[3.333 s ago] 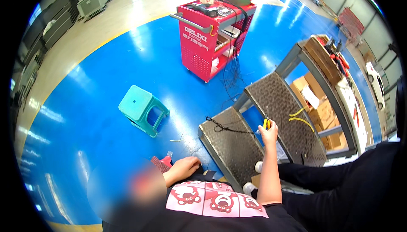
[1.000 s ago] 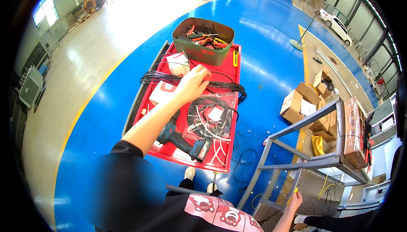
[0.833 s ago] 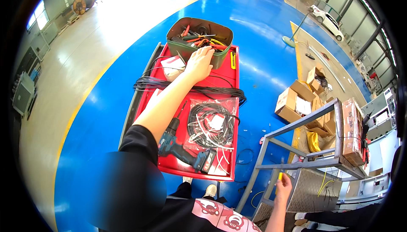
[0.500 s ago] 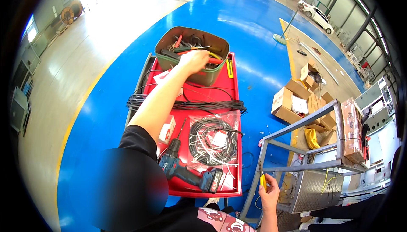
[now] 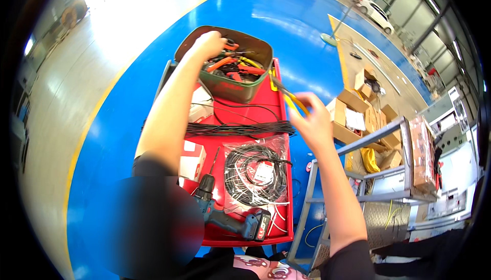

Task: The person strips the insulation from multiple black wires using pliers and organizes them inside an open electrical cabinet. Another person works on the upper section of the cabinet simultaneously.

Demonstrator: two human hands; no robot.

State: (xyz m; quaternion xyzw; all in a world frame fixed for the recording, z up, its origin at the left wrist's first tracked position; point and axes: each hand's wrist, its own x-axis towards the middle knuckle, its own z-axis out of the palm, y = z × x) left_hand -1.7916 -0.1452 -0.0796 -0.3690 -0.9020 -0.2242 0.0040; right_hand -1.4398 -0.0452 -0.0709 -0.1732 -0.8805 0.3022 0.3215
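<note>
My left hand [image 5: 209, 45] reaches over the left side of a dark green bin [image 5: 232, 94] full of hand tools. Its fingers are curled in beside an orange-handled tool [image 5: 231, 45]; whether they grip it is unclear. Red-handled and yellow-handled tools lie jumbled in the bin. My right hand [image 5: 313, 121] is closed around yellow-handled pliers [image 5: 295, 103], held off the bin's right side with the jaws pointing up and left. The bin stands at the far end of a red cart top [image 5: 255, 110].
On the cart lie a bundle of black cable [image 5: 245, 128], a bagged cable coil [image 5: 245, 177], a cordless drill [image 5: 225, 219] and a white box [image 5: 192, 158]. To the right stand a grey metal frame [image 5: 358, 197] and open cardboard boxes [image 5: 342, 126].
My right hand has risen from the lower right to beside the bin, carrying the pliers. My left hand has shifted from the bin's middle toward its left side, uncovering more tools.
</note>
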